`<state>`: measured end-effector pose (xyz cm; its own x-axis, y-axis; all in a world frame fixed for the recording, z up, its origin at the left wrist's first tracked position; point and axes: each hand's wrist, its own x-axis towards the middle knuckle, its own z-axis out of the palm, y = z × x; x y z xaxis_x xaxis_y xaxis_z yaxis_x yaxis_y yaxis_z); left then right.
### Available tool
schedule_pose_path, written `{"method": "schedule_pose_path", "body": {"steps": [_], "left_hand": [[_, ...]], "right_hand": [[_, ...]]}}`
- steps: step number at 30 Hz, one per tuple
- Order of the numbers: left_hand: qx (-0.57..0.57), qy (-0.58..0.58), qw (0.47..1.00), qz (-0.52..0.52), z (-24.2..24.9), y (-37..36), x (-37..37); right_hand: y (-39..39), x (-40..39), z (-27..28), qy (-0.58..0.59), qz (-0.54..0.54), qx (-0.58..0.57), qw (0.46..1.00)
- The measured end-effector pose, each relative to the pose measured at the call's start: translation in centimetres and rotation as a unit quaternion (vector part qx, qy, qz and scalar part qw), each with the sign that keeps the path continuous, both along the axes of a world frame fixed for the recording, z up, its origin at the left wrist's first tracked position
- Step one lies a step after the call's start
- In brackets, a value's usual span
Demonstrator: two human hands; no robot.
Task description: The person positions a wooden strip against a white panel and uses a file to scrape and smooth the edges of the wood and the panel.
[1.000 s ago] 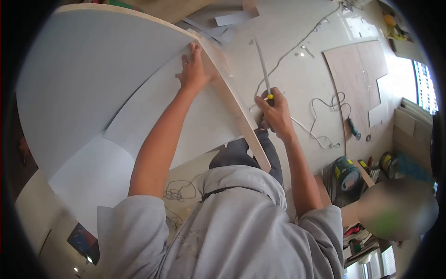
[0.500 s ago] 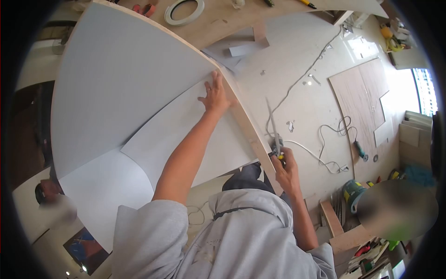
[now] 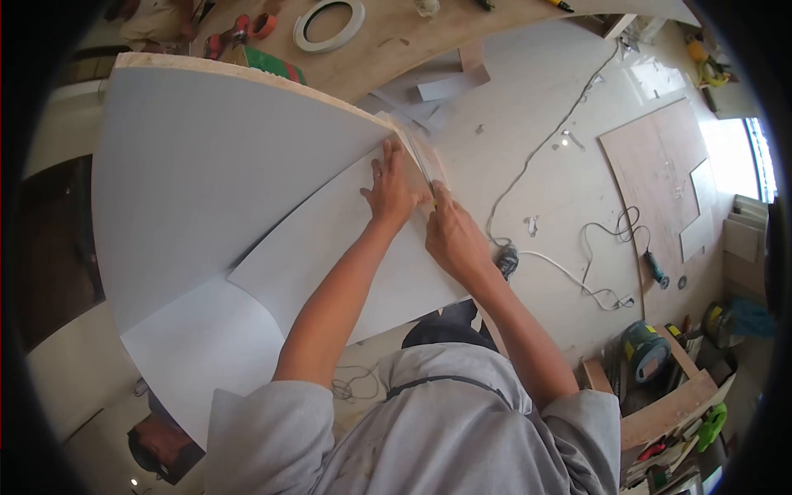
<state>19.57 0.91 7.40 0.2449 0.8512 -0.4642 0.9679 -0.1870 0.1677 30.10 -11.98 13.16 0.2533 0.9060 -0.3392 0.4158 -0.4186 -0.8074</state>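
A large panel (image 3: pixel 239 148) with a grey face and a raw wooden edge stands at the left. A pale sheet (image 3: pixel 330 247) lies against its lower side. My left hand (image 3: pixel 392 191), fingers apart, presses on the sheet and wooden strip near the panel's corner. My right hand (image 3: pixel 455 233) is closed round the handle of a long thin metal tool (image 3: pixel 419 159), whose blade lies along the wooden edge beside my left hand. Most of the handle is hidden in my fist; a bit of yellow shows.
A bench (image 3: pixel 412 45) at the top bears a tape roll (image 3: pixel 328 25). On the floor lie a plywood sheet (image 3: pixel 652 165), cables, a grinder (image 3: pixel 656 268) and a dark tool (image 3: pixel 507 260). Timber and cans stand at lower right. Part of a person shows at top left.
My right hand has moved up and left with the tool, from beside the strip's lower part to its upper edge. The panel's top has tilted lower. My left hand stays near the corner.
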Motion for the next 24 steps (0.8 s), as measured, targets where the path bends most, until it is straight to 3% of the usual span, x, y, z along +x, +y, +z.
{"method": "schedule_pose_path", "body": {"steps": [7, 24], "left_hand": [[0.047, -0.036, 0.998, -0.017, -1.6, -0.2, -1.1], [0.032, -0.065, 0.997, -0.030, -2.6, 0.0, -1.8]], "right_hand": [[2.3, -0.3, 1.1, 0.004, 0.017, -0.029, 0.999], [5.2, 0.6, 4.3, -0.008, 0.065, -0.039, 0.997]]}}
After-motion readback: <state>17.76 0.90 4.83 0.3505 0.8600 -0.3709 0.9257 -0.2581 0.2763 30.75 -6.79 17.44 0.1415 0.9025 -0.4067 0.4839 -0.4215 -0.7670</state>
